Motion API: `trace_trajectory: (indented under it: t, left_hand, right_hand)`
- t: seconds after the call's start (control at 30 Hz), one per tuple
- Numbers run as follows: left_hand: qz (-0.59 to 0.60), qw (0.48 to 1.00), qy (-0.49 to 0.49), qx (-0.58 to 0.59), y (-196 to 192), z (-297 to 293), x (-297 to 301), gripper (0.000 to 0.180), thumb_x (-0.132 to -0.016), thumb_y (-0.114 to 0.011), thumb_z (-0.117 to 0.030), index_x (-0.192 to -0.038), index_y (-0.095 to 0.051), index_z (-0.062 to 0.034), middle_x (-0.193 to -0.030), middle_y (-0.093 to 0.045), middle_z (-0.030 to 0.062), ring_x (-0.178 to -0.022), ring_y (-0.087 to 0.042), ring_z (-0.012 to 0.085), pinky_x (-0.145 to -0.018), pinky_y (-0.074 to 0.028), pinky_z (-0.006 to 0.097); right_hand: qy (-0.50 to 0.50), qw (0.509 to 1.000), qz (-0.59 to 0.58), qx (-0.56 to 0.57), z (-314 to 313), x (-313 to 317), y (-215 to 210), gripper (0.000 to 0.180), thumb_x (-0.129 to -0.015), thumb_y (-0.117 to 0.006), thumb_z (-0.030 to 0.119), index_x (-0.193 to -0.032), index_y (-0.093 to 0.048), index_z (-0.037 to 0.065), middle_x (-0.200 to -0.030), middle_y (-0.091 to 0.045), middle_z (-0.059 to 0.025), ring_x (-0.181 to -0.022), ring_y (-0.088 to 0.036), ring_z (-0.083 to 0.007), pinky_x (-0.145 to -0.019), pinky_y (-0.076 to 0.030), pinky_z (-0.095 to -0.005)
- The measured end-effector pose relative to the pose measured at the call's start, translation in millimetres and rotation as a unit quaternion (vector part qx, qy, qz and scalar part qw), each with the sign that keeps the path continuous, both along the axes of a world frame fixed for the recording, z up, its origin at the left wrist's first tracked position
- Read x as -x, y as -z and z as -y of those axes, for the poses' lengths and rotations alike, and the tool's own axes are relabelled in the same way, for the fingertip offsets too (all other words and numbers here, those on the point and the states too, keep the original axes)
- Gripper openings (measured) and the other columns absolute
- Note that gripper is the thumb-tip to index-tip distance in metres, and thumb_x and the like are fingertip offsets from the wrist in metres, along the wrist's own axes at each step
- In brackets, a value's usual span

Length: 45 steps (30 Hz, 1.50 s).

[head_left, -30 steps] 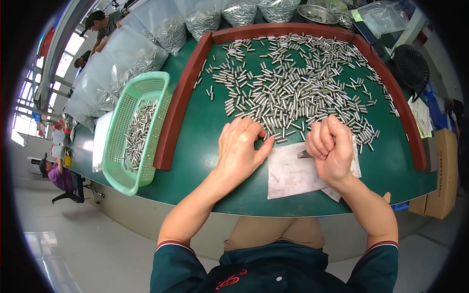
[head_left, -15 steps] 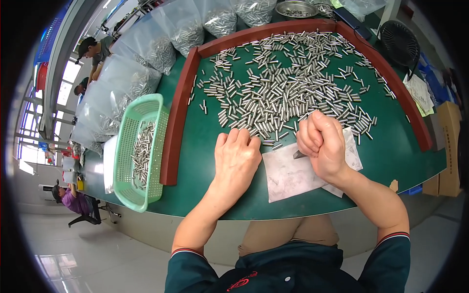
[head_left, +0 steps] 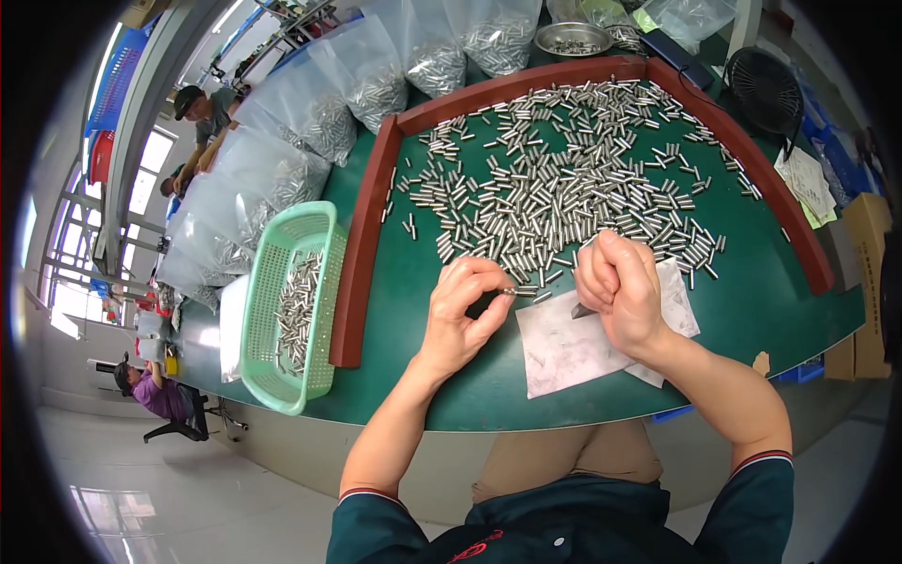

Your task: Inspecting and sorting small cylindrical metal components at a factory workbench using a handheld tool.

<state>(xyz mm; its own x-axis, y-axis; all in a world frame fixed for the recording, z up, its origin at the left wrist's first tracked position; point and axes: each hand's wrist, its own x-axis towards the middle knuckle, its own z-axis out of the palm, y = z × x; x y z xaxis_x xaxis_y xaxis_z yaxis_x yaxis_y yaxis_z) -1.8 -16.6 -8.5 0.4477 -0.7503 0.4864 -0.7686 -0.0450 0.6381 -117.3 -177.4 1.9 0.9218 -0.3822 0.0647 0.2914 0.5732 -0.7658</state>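
Many short shiny metal pins (head_left: 554, 202) lie heaped on the green table. My left hand (head_left: 458, 310) is curled at the near edge of the heap, thumb and forefinger closed on the end of one metal pin (head_left: 519, 291). Closed in a fist, my right hand (head_left: 620, 291) holds a dark tool (head_left: 580, 311); only its flat grey tip shows below the fingers, the rest hidden in the palm. Under the right hand lies a smudged white paper sheet (head_left: 564, 357).
A dark red wooden rail (head_left: 362, 254) borders the pins. Left of it stands a green basket (head_left: 254, 362) holding more pins. Clear bags of pins (head_left: 376, 80) line the far side, near a metal bowl (head_left: 571, 39) and a black fan (head_left: 766, 89). Co-workers (head_left: 169, 390) sit at left.
My left hand has turned from palm-down over the pins to a pinch on one pin. My right fist stays over the paper. The whole view has shifted slightly.
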Motion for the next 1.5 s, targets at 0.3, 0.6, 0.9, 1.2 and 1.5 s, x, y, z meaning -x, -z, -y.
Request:
trace_trajectory:
  t: [0.3,0.6,0.9,1.2,1.5]
  left_hand:
    - [-0.015,1.0,0.012,0.005,1.3,0.1,1.8,0.009,-0.069,-0.059,0.002,-0.077,-0.054,-0.0005,-0.08,-0.055,0.0075,-0.078,-0.053,0.0187,-0.072,-0.042,0.028]
    - [-0.001,0.999,-0.009,-0.048,-4.2,1.7,15.2,0.012,-0.062,-0.062,-0.002,-0.069,-0.054,-0.0053,-0.068,-0.054,0.0016,-0.063,-0.051,0.016,-0.064,-0.036,0.028]
    - [-0.005,0.983,0.019,-0.18,-8.0,12.0,36.0,0.01,-0.061,-0.064,-0.005,-0.065,-0.055,-0.0038,-0.058,-0.05,0.0016,-0.052,-0.045,0.0147,-0.055,-0.035,0.027]
    - [-0.042,0.977,0.01,-0.208,-10.2,11.1,38.4,0.011,-0.066,-0.064,-0.007,-0.071,-0.055,-0.0038,-0.063,-0.051,0.0036,-0.059,-0.048,0.0193,-0.058,-0.033,0.031]
    - [-0.062,0.979,0.006,-0.197,-7.5,11.8,37.7,0.012,-0.066,-0.066,-0.007,-0.071,-0.055,-0.0034,-0.063,-0.051,0.0042,-0.06,-0.047,0.02,-0.058,-0.034,0.032]
  right_hand:
    - [0.002,1.0,-0.008,-0.006,-1.4,1.9,-0.8,0.041,-0.088,-0.037,0.022,-0.05,-0.03,0.008,-0.045,-0.03,0.0009,-0.039,-0.024,-0.006,-0.038,-0.02,-0.0212]
    - [0.006,1.0,-0.015,-0.008,-1.6,2.0,1.4,0.041,-0.089,-0.037,0.021,-0.05,-0.03,0.009,-0.045,-0.03,0.0018,-0.039,-0.024,-0.0056,-0.038,-0.02,-0.0214]
    - [0.0,0.999,0.039,-0.015,-8.1,4.3,-3.5,0.041,-0.088,-0.032,0.021,-0.048,-0.028,0.01,-0.042,-0.027,-0.0003,-0.038,-0.018,-0.0077,-0.037,-0.018,-0.023]
    - [-0.009,0.999,0.038,-0.007,-15.2,2.1,5.6,0.041,-0.088,-0.031,0.021,-0.048,-0.028,0.009,-0.043,-0.028,-0.0003,-0.039,-0.02,-0.0078,-0.038,-0.019,-0.0232]
    - [-0.006,0.999,0.033,-0.016,-14.1,2.2,4.4,0.041,-0.088,-0.032,0.021,-0.048,-0.027,0.01,-0.043,-0.027,-0.0001,-0.039,-0.019,-0.0073,-0.038,-0.018,-0.0227]
